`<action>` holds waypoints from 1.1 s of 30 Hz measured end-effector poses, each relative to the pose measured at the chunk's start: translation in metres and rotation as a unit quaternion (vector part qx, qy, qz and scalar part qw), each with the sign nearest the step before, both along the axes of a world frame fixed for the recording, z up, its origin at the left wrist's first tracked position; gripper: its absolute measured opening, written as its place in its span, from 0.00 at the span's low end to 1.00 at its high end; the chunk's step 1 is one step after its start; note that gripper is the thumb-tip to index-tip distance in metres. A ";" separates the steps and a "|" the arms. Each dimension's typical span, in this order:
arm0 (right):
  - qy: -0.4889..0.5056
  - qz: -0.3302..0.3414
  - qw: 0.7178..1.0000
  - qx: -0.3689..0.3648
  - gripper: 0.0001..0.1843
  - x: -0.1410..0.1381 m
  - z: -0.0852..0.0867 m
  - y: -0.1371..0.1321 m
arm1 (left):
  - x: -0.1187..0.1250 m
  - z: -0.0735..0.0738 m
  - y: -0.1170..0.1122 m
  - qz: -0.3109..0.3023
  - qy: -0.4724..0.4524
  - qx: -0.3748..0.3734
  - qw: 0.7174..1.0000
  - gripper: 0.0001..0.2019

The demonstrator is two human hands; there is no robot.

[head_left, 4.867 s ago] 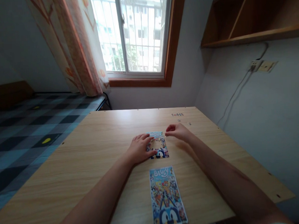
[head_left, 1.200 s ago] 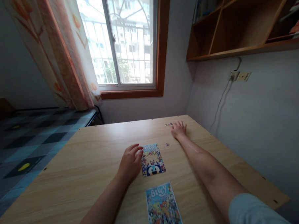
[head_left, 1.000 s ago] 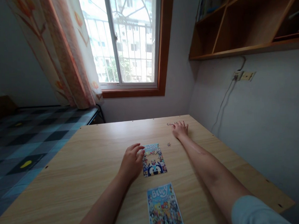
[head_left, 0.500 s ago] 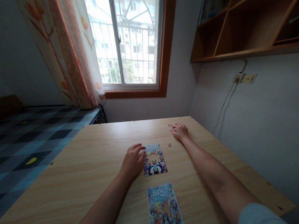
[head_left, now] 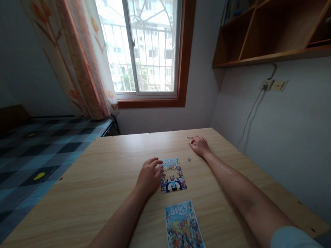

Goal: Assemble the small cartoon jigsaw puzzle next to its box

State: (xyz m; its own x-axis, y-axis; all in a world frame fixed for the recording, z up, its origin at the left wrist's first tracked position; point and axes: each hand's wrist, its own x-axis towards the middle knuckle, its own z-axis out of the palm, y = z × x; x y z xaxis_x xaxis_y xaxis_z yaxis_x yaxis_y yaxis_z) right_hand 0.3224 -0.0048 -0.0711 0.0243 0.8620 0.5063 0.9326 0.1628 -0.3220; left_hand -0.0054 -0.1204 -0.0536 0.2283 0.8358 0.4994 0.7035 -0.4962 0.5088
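A jigsaw puzzle (head_left: 173, 185) lies on the wooden table, its blue dog face at the near edge and a bare gap in the middle. My left hand (head_left: 150, 176) rests at its left edge, fingers apart, fingertips over the upper left corner. Farther off to the right, my right hand (head_left: 199, 146) is down on the table with its fingers curled. A small puzzle piece seems to be at its thumb and fingertip, mostly hidden. More loose pieces (head_left: 189, 138) lie just beyond those fingers. Another small cluster of pieces (head_left: 189, 159) sits between the puzzle and my right hand.
Nearer me lies a printed Bluey picture sheet (head_left: 183, 225). The table (head_left: 103, 200) ends at a wall below a window (head_left: 151, 48). A checked bed (head_left: 46, 151) stands at the left, and a wooden shelf (head_left: 261, 61) hangs at the upper right.
The view has shifted slightly. My right hand's thumb and finger have drawn in at a small dark piece beside them. My left hand stays by the puzzle.
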 end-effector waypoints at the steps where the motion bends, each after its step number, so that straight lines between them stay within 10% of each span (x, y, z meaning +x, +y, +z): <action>1: 0.000 0.026 1.000 0.013 0.03 -0.002 0.002 -0.005 | 0.000 0.000 0.000 0.000 0.002 0.001 1.000 0.13; 9: 0.166 0.085 0.979 0.085 0.10 -0.039 0.020 -0.072 | 0.003 0.005 -0.004 -0.017 0.020 -0.007 1.000 0.13; 18: 0.410 0.309 0.829 -0.221 0.19 -0.087 0.032 -0.108 | 0.004 0.016 -0.014 -0.042 0.063 -0.004 0.997 0.16; 24: 0.369 0.303 0.861 -0.175 0.13 -0.091 0.013 -0.118 | 0.007 0.015 -0.019 -0.074 0.125 -0.055 0.988 0.40; 33: 0.303 0.304 0.886 -0.173 0.11 -0.096 0.016 -0.124 | 0.009 0.017 -0.023 -0.076 0.194 -0.097 0.973 0.42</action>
State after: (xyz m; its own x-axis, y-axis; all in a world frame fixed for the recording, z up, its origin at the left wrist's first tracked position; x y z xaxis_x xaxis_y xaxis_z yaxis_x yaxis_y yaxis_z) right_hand 0.2266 -0.1290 -0.0550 -0.3209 0.9105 0.2608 0.3451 0.3688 -0.8631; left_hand 0.0038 -0.1429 -0.0362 0.4962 0.8477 0.1877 0.7877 -0.5304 0.3134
